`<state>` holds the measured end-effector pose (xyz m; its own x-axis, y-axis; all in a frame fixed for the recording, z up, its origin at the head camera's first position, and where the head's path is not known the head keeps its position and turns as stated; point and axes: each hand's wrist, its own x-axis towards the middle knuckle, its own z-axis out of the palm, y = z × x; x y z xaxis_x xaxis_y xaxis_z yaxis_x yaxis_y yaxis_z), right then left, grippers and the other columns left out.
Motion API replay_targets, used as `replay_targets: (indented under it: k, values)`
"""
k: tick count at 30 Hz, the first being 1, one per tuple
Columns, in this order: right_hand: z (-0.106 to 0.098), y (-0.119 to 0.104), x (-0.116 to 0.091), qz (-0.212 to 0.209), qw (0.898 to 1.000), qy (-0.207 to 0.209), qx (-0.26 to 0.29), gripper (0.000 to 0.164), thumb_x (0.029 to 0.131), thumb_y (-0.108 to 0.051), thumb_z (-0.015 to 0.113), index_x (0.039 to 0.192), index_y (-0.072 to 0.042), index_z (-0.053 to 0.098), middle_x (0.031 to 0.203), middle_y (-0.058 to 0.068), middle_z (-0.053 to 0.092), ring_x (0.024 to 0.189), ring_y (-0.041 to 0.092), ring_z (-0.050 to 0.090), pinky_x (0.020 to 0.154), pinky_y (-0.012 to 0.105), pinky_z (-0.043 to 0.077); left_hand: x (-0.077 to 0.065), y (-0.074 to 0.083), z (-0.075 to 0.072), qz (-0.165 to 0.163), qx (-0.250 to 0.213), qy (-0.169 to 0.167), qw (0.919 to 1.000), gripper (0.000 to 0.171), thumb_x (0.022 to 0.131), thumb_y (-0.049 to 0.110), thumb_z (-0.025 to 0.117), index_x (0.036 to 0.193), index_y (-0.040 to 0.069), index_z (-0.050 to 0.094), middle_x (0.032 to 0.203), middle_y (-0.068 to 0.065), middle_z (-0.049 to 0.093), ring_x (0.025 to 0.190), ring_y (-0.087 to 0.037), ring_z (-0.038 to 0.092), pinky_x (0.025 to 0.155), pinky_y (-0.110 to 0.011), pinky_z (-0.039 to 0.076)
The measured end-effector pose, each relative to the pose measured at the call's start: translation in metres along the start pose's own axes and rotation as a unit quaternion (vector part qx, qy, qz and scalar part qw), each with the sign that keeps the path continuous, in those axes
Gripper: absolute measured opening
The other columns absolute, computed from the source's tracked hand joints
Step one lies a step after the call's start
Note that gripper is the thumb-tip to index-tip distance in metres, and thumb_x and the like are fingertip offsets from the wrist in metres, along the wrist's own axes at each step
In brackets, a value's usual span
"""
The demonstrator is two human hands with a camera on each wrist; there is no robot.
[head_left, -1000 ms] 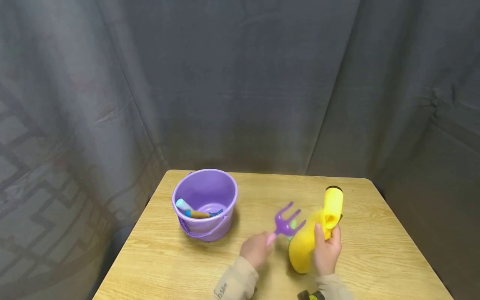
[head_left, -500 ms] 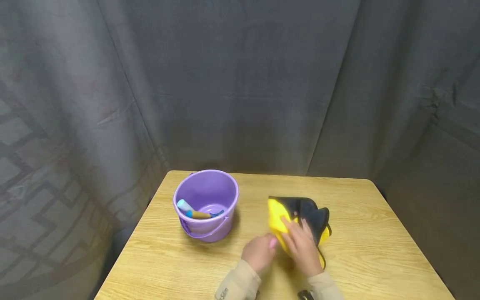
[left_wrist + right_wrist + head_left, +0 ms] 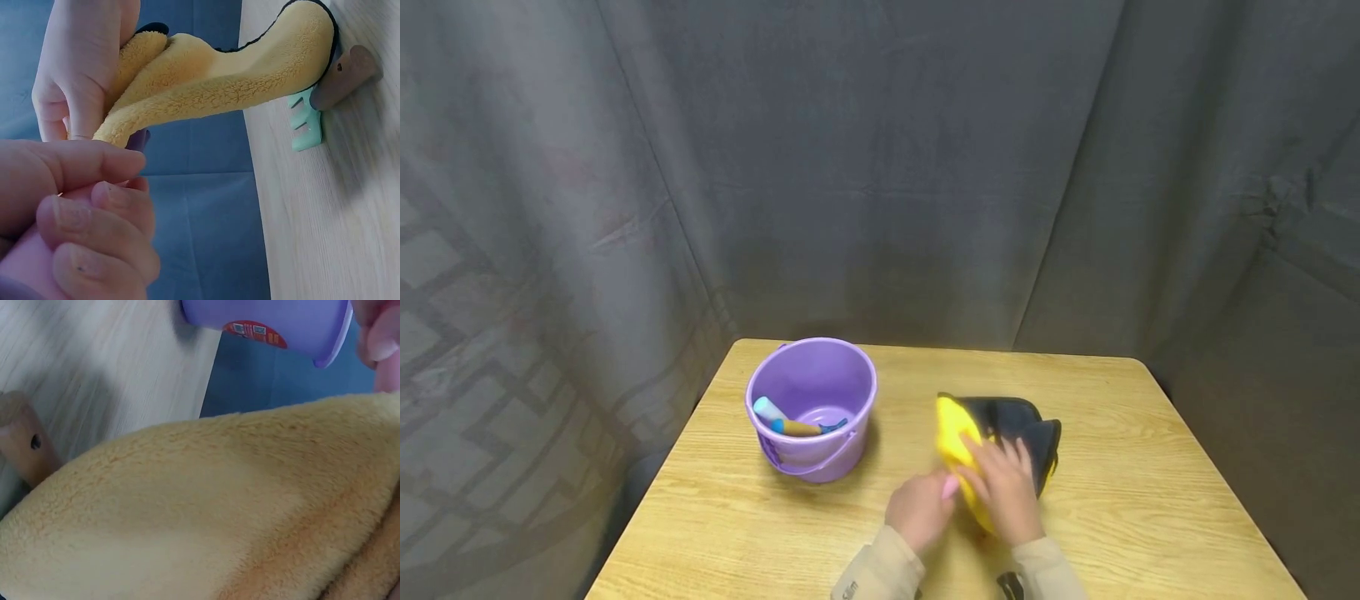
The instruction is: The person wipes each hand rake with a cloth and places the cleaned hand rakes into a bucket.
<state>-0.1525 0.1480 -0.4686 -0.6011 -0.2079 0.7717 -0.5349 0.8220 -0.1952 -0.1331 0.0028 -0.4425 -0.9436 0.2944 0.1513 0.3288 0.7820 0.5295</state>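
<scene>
My left hand (image 3: 917, 510) grips the pink handle (image 3: 951, 487) of a purple toy fork. The cloth hides nearly all of the fork's head; only a sliver of purple shows in the left wrist view. A plush cloth (image 3: 953, 429), yellow on one face and dark grey on the other, is wrapped about that head. My right hand (image 3: 1009, 493) holds the cloth around the fork, its fingers spread over the fabric. In the right wrist view, the yellow face fills most of the picture and hides what lies inside.
A purple bucket (image 3: 820, 457) stands at the table's left, holding a tan-handled tool (image 3: 797, 428) and a light blue piece (image 3: 767, 409). Under the cloth on the wooden table (image 3: 1150, 500) lies a green rake head (image 3: 306, 128) with a brown wooden handle (image 3: 344, 78).
The right hand has brought the cloth leftward onto the fork's head, covering the tines seen a second ago. Since half a second ago, both hands have shifted only slightly.
</scene>
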Motion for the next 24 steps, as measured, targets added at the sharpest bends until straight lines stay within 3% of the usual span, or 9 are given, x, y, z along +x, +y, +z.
replay_targets:
  k: [4, 10, 16, 20, 24]
  values:
    - [0.0, 0.0, -0.001, 0.032, 0.999, 0.012, -0.027, 0.051, 0.087, -0.049, 0.037, 0.112, -0.011, 0.059, 0.093, 0.015, 0.063, 0.089, 0.044, 0.054, 0.085, 0.066, 0.024, -0.001, 0.003, 0.001, 0.004, 0.007, 0.0, 1.0, 0.02, 0.077, 0.015, 0.065, 0.069, 0.014, 0.047, 0.054, 0.002, 0.044, 0.046, -0.012, 0.044, 0.042, -0.022, 0.034]
    - [-0.001, -0.001, -0.003, 0.099, 0.995, 0.002, -0.01, 0.042, 0.076, -0.028, 0.063, 0.114, -0.013, 0.058, 0.098, 0.013, 0.062, 0.099, 0.046, 0.048, 0.082, 0.076, 0.008, -0.003, 0.007, 0.001, -0.005, 0.021, 0.006, 0.9997, 0.014, 0.076, 0.016, 0.067, 0.076, 0.011, 0.054, 0.057, 0.0, 0.049, 0.049, -0.015, 0.049, 0.043, -0.024, 0.037]
    - [0.0, 0.003, -0.003, 0.138, 0.99, -0.006, -0.008, 0.048, 0.07, -0.024, 0.068, 0.115, -0.013, 0.057, 0.1, 0.015, 0.061, 0.099, 0.037, 0.049, 0.076, 0.075, 0.021, -0.005, 0.008, 0.0, -0.005, 0.031, 0.011, 0.9995, 0.015, 0.075, 0.017, 0.067, 0.08, 0.01, 0.055, 0.057, -0.001, 0.05, 0.049, -0.015, 0.05, 0.042, -0.024, 0.037]
    - [0.002, 0.008, -0.004, 0.126, 0.991, 0.019, -0.026, 0.044, 0.068, -0.024, 0.069, 0.109, -0.01, 0.06, 0.091, 0.012, 0.062, 0.089, 0.032, 0.051, 0.07, 0.067, 0.031, -0.006, 0.008, 0.001, 0.001, 0.033, 0.007, 0.9994, 0.015, 0.077, 0.018, 0.067, 0.081, 0.009, 0.056, 0.058, -0.001, 0.05, 0.049, -0.015, 0.049, 0.043, -0.023, 0.037]
    - [0.004, 0.013, -0.004, 0.121, 0.991, 0.042, -0.03, 0.042, 0.066, -0.021, 0.071, 0.105, -0.008, 0.062, 0.086, 0.011, 0.063, 0.083, 0.03, 0.05, 0.066, 0.062, 0.03, -0.007, 0.007, 0.002, 0.01, 0.018, -0.003, 0.9998, 0.014, 0.078, 0.016, 0.066, 0.081, 0.009, 0.055, 0.059, -0.001, 0.05, 0.049, -0.014, 0.048, 0.043, -0.023, 0.037]
